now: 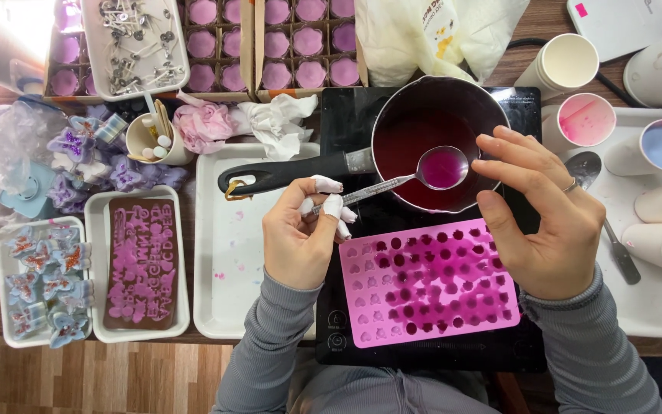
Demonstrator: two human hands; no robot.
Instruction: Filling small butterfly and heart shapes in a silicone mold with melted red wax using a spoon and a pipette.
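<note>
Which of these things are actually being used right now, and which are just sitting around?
In use: left hand holding spoon of pink liquid, right hand at saucepan, pink mould.

Lying about: paper cups, brown letter mould, crumpled tissues, second spoon.

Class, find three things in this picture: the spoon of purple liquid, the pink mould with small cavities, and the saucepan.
spoon (441, 168), head view, on the liquid-filled bowl.
pink mould (427, 282), head view, on its middle among the cavities.
saucepan (404, 138), head view, on the inside left of the pan.
</note>
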